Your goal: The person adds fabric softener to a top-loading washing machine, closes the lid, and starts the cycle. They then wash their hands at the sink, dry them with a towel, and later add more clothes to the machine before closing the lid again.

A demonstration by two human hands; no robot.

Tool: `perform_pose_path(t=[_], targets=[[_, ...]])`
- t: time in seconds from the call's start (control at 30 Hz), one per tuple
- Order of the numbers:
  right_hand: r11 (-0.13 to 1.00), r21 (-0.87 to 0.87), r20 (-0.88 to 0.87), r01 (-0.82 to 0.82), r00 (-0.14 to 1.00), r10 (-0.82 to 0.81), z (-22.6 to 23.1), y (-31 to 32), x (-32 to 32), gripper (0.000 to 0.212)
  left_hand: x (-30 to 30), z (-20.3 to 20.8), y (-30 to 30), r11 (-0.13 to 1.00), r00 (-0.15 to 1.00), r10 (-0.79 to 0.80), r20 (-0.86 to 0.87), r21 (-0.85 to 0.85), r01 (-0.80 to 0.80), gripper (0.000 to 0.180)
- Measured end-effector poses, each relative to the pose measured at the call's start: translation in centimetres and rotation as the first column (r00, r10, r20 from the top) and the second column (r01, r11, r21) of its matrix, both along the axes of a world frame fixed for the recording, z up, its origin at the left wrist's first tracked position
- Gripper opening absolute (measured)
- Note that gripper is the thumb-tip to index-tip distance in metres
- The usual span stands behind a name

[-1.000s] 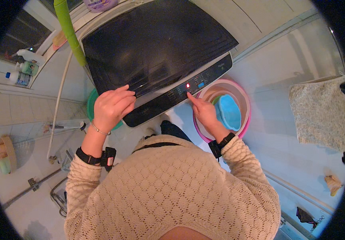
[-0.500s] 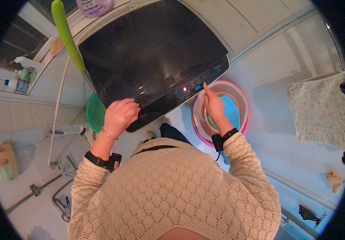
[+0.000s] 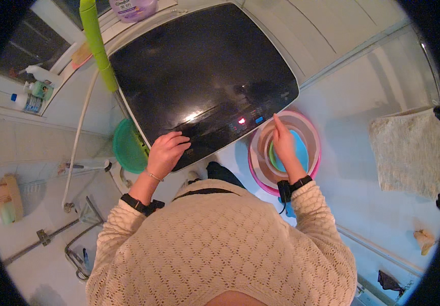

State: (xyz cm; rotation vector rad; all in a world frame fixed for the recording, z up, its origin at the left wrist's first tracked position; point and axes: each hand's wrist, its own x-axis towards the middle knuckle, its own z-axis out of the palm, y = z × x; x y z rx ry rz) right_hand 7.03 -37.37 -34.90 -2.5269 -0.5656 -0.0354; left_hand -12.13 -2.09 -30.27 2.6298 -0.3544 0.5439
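Observation:
A top-loading washing machine (image 3: 204, 66) with a glossy black top fills the upper middle, its lid down. Along its front edge a red digit glows beside a blue-lit button (image 3: 259, 120). My left hand (image 3: 167, 152) rests at the near left part of this front edge, fingers loosely stretched over the black surface and holding nothing. At the front right corner, my right hand (image 3: 284, 141) points its index finger up beside the edge, close to the blue button but apart from it. Its other fingers are partly hidden, and nothing shows in it.
Nested basins (image 3: 314, 150), pink outside, stand below my right hand. A green basin (image 3: 128, 148) sits left of the machine. A green-sleeved pole (image 3: 95, 41) leans at its left side, near a purple bottle (image 3: 133, 9). A towel (image 3: 406, 153) hangs at the right.
My right fingertip has drawn back from the control panel to just off the machine's edge. My left hand stays at the front edge. The whole view has shifted slightly.

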Motion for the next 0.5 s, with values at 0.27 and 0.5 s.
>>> perform_pose_path(t=[0.27, 0.5], targets=[[0.996, -0.014, -0.12, 0.091, 0.988, -0.092, 2.6, 0.1, -0.9, 0.043, -2.0, 2.7, 2.8, 0.976, 0.973, 0.203, -0.108, -0.061, -0.21, 0.019], [1.0, 0.005, -0.002, 0.013, 1.0, -0.013, 2.2, 0.0, -1.2, 0.039, -6.5, 1.2, 5.6, 0.905, 0.915, 0.395, -0.087, -0.133, -0.403, 0.016]])
